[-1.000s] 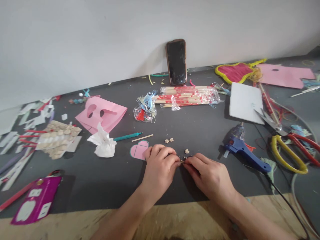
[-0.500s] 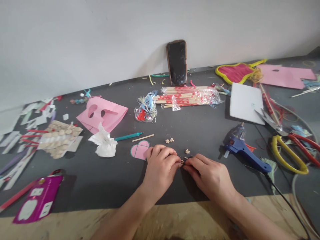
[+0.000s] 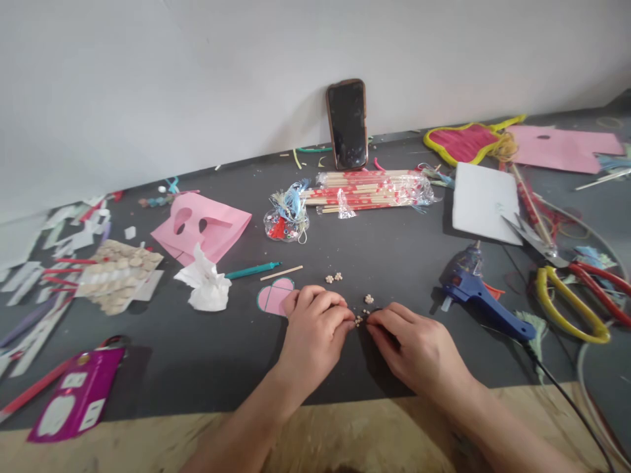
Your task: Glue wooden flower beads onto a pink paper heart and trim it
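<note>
Where left hand (image 3: 314, 335) meets right hand (image 3: 413, 345) | tiny beads (image 3: 360, 320) | blurred

Item: tiny pale pieces (image 3: 359, 320) at my fingertips (image 3: 348, 317), too small to tell what they are. Item: whatever my left hand (image 3: 313, 335) and right hand (image 3: 419, 345) may pinch, hidden by the fingers. Item: heart-shaped card (image 3: 273, 296), its right part hidden behind my left hand. Item: red-handled scissors (image 3: 604, 289), cut off by the right edge. Item: my forearms (image 3: 236, 427), cut off below.
</note>
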Motion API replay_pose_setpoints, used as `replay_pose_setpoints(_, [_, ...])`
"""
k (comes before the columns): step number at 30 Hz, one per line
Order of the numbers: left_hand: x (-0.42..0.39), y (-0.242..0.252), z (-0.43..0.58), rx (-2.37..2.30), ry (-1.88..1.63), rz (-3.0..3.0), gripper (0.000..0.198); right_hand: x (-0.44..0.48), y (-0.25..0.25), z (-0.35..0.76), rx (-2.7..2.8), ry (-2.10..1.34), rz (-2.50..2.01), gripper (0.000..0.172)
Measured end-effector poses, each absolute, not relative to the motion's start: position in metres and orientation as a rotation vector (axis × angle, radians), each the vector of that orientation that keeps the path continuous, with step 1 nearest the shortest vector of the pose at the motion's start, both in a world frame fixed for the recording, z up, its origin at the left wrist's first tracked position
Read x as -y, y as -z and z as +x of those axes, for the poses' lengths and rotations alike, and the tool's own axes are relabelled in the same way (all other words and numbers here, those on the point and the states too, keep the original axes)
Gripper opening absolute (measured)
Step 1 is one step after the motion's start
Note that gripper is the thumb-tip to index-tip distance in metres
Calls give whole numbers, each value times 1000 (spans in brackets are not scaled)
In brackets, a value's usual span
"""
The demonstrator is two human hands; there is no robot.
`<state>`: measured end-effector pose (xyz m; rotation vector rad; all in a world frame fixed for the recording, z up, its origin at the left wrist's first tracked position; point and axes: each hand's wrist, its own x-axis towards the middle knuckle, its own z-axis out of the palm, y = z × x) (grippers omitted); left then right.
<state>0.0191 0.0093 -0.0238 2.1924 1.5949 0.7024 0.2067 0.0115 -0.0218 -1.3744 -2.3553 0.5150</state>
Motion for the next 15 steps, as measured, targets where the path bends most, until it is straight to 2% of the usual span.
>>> replay_pose_setpoints(15, [-10, 25, 22, -1600, -678, 2199, 12, -10, 21, 206, 2367, -542, -1329, 28])
